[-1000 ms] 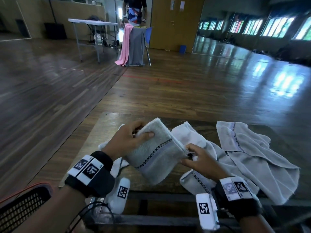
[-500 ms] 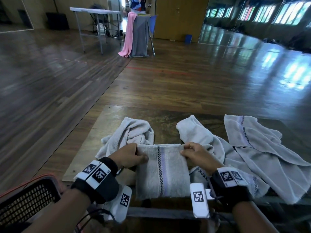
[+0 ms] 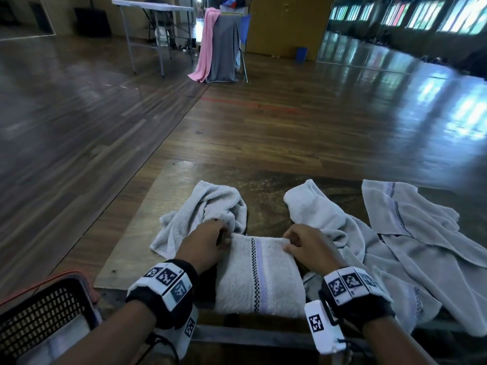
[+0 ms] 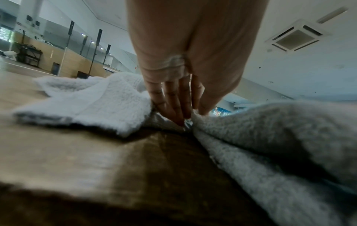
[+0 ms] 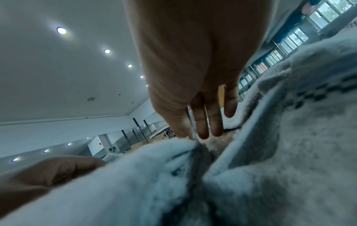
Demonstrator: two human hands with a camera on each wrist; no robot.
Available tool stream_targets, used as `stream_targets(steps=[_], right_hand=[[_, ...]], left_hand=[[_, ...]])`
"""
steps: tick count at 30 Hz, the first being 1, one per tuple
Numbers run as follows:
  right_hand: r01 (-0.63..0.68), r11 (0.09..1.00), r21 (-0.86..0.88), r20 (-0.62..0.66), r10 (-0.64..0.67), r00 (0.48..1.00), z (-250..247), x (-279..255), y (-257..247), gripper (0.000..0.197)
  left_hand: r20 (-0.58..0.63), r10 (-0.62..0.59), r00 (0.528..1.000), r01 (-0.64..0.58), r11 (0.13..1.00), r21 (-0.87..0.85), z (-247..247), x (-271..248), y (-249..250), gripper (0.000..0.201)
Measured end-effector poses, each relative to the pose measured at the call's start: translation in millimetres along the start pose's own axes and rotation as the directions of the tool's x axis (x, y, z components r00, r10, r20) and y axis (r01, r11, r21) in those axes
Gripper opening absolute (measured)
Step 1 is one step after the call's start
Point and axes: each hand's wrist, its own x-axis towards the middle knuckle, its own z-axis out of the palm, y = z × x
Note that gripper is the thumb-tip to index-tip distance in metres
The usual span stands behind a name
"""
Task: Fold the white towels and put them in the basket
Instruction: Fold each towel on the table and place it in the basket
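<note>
The folded towel [image 3: 259, 275] lies flat at the table's near edge, striped band up, with the black basket [image 3: 44, 320] below and to its left. The left hand [image 3: 204, 243] pinches the towel's far left corner and the right hand [image 3: 309, 247] pinches the far right corner, the other fingers [image 5: 201, 122] hanging straight and close together. Crumpled towels [image 3: 205, 209] touch the folded one on both sides. Lifted by the corners alone, the layers would likely sag open, or a loose neighbour could snag and drag along.
</note>
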Motion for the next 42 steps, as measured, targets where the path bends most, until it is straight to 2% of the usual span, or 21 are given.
stream_targets(steps=[3,7,11,15,18,22,25,27,31,34,37,42], right_hand=[[0.03,1.0,-0.001,0.009,-0.03,1.0,2,2,0,0.01],[0.019,0.999,0.048,0.092,-0.023,0.995,6,3,1,0.025],[-0.056,0.987,0.148,0.106,0.04,0.994,3,1,1,0.005],[-0.101,0.971,0.216,0.084,0.084,0.993,-3,0,3,0.004],[-0.124,0.966,0.226,0.081,0.108,0.991,-3,2,5,0.005],[-0.111,0.978,0.177,0.076,0.099,0.992,2,2,5,0.01],[-0.084,0.992,0.099,0.027,0.081,0.996,2,1,3,0.009],[-0.022,1.0,0.002,-0.029,0.022,0.999,0,-1,0,0.003],[0.142,0.987,-0.08,-0.09,-0.149,0.985,-2,-5,-4,0.008],[0.115,0.99,-0.077,-0.071,-0.12,0.99,-1,-6,-2,0.006],[0.084,0.993,-0.087,-0.087,-0.092,0.992,1,-6,0,0.008],[0.067,0.991,-0.114,-0.107,-0.079,0.991,3,-3,-1,0.009]], left_hand=[[0.046,0.059,0.997,-0.06,0.998,0.021,1,5,-2,0.009],[0.096,0.064,0.993,-0.07,0.995,0.068,5,9,-6,0.016],[0.104,0.086,0.991,-0.092,0.994,0.054,8,8,-7,0.012],[0.064,0.059,0.996,-0.061,0.998,0.024,7,7,-5,0.006],[0.084,0.036,0.996,-0.038,0.999,0.024,8,8,-4,0.012],[0.077,0.033,0.996,-0.038,0.997,0.072,11,9,-2,0.019],[-0.004,0.146,0.989,-0.145,0.988,0.054,12,8,1,0.023],[-0.015,0.21,0.978,-0.208,0.975,0.08,14,9,3,0.022],[0.035,0.146,0.989,-0.148,0.987,0.059,14,15,1,0.014],[0.021,0.104,0.994,-0.104,0.994,-0.031,12,20,-4,0.009],[-0.012,0.089,0.996,-0.09,0.988,-0.125,11,21,-4,0.014],[-0.047,0.089,0.995,-0.095,0.985,-0.143,14,20,-2,0.018]])
